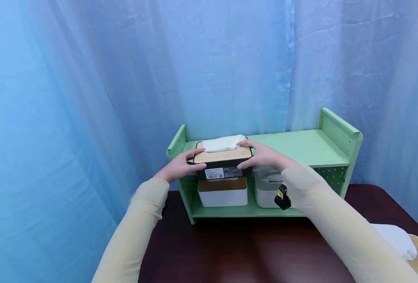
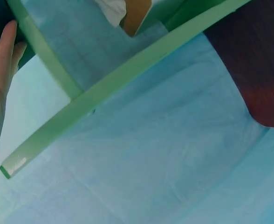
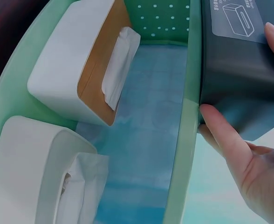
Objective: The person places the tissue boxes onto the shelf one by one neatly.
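Observation:
Both hands hold a black tissue box [image 1: 226, 156] with a wood-coloured lid, a white tissue in its slot and a label on its front. It is at the left end of the green shelf's [image 1: 286, 143] upper board, close to the front edge. My left hand [image 1: 178, 166] grips the left end, thumb on the front and fingers at the top. On the right end, my right hand [image 1: 265, 155] grips likewise. In the right wrist view, the black box [image 3: 239, 79] sits right at the upper board's edge. The left wrist view shows only left-hand fingers [image 2: 5, 58].
Below, a white tissue box [image 1: 223, 197] with a brown lid and a pale grey-white tissue box [image 1: 265, 192] stand on the lower board. A dark table [image 1: 251, 247] carries the shelf. A white item [image 1: 396, 237] lies at right. Blue curtains [image 1: 230, 67] hang behind.

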The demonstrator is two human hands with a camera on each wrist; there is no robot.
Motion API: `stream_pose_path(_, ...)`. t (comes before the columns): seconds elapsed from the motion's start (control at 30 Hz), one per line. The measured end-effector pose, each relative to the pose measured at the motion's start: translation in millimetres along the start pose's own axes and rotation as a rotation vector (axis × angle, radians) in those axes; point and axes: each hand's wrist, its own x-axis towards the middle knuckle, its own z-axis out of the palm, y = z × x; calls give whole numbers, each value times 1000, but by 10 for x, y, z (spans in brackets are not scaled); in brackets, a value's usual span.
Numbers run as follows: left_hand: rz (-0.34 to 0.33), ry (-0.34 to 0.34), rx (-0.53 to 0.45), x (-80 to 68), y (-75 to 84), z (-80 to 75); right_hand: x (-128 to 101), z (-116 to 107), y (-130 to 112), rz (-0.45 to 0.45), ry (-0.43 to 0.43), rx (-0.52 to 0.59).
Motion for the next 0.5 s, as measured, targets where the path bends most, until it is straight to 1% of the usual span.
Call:
stream_pose_path(0.1,-33,-15,8,65,21,-48,53,7,-11,29,15,13)
stream_pose_path(0.2,-49,-7,19,101,11,-68,101,36,-13,21,43,2)
stream_pose_path(0.3,-63,24,20,109,-26,-53,134,80,1,-9,80,-20)
stream_pose_path(0.4,-61,50,18,106,-49,-36,137,116,9,-37,132,-49)
stream_pose_path(0.5,-52,81,42,113,-41,-22,159,138,23,-45,177,-60)
